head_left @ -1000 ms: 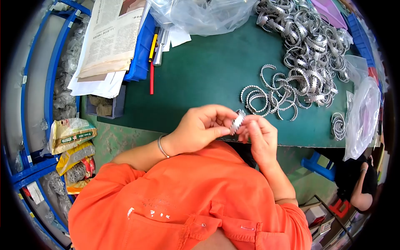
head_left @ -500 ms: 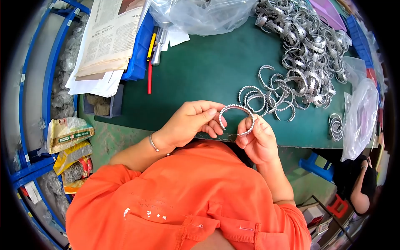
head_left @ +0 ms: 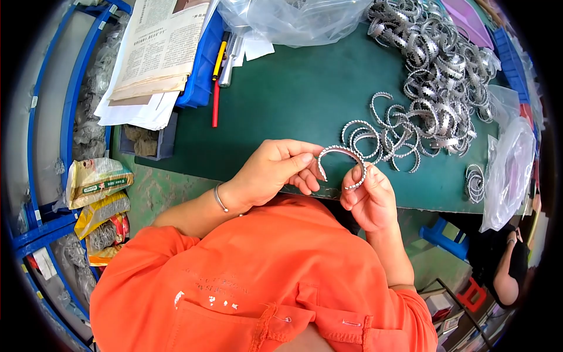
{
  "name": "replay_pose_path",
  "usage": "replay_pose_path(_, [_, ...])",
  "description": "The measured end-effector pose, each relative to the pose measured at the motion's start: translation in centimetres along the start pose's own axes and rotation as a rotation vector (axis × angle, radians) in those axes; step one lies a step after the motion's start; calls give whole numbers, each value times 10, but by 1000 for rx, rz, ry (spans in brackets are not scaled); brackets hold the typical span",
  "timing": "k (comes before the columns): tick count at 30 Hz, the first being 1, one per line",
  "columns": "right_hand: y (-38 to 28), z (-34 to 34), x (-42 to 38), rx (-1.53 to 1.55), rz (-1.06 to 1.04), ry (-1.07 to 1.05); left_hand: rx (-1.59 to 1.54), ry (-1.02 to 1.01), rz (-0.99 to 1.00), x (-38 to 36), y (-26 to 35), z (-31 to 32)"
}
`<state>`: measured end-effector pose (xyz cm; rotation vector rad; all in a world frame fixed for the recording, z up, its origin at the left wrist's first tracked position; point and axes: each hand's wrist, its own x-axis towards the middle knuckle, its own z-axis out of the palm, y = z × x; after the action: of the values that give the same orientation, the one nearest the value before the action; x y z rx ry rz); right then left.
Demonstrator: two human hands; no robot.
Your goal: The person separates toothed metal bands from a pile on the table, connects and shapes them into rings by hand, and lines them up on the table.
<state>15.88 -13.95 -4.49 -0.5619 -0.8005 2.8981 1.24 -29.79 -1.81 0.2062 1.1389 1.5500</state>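
Note:
A silver cuff bracelet [head_left: 345, 149] with a beaded-looking edge is held upright above the table's front edge, its gap facing down. My right hand [head_left: 375, 196] pinches its right end between thumb and fingers. At its left side my left hand [head_left: 274, 170] has thumb and index finger closed together at the metal, the other fingers curled below. Just beyond the held piece lie several loose cuff bracelets [head_left: 359, 134], overlapping on the green table [head_left: 287, 88].
A large heap of cuff bracelets [head_left: 437, 88] covers the back right, with a small stack [head_left: 475, 182] near the right edge. Clear plastic bags [head_left: 509, 176] lie beside it. Newspapers [head_left: 158, 53] rest on a blue bin [head_left: 202, 70] by pens [head_left: 216, 108]. Another person [head_left: 507, 273] sits at right.
The cuff bracelet and my right hand have shifted slightly to the right in view. My left fingers now overlap less of the bracelet's left side. The whole scene has moved a little too.

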Motion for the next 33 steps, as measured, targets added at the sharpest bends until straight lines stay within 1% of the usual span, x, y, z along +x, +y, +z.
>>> replay_pose_path(5, [2, -2, 0, -3, 3, 10, 48, 26, -1, 0, 3, 3])
replay_pose_path(7, [1, -1, -1, -31, -3, 24, 146, 42, 20, -1, 6, 5])
replay_pose_path(8, [0, 0, -1, -59, -7, 37, 147, 41, 21, -2, 6, 5])
replay_pose_path(10, [1, -2, -3, -87, -17, 48, 213, 55, 72, -2, 7, 6])
replay_pose_path(14, [-1, -3, -4, -148, -52, 46, 237, 47, 83, -4, 8, 7])
replay_pose_path(16, [-1, -1, -5, -181, -80, 68, 188, 48, 131, -4, 9, 9])
replay_pose_path(18, [0, 3, -4, -212, -108, 90, 165, 37, 99, -4, 11, 9])
replay_pose_path(20, [2, 12, -2, -267, -299, 103, 138, 27, 63, -3, 11, 8])
replay_pose_path(21, [1, 15, -3, -267, -300, 102, 50, 9, 25, -2, 10, 6])
replay_pose_path(22, [0, 19, -4, -346, -328, 103, -38, -9, -13, -1, 9, 3])
replay_pose_path(23, [-1, 22, -5, -426, -355, 104, -37, -8, -12, 0, 8, 1])
replay_pose_path(25, [-3, 21, -9, -462, -377, 80, -166, -88, -71, 1, 4, -4])
replay_pose_path(27, [-5, 19, -12, -643, -482, -35, -196, -119, -85, 1, 2, -4])
replay_pose_path(29, [-4, 27, -14, -657, -519, 7, -214, -169, -134, 1, 2, -3])
replay_pose_path(31, [-6, 29, -14, -802, -627, -41, -234, -186, -130, 1, -2, -5])
replay_pose_path(33, [-7, 29, -12, -820, -649, -40, -264, -209, -156, 1, -3, -5])
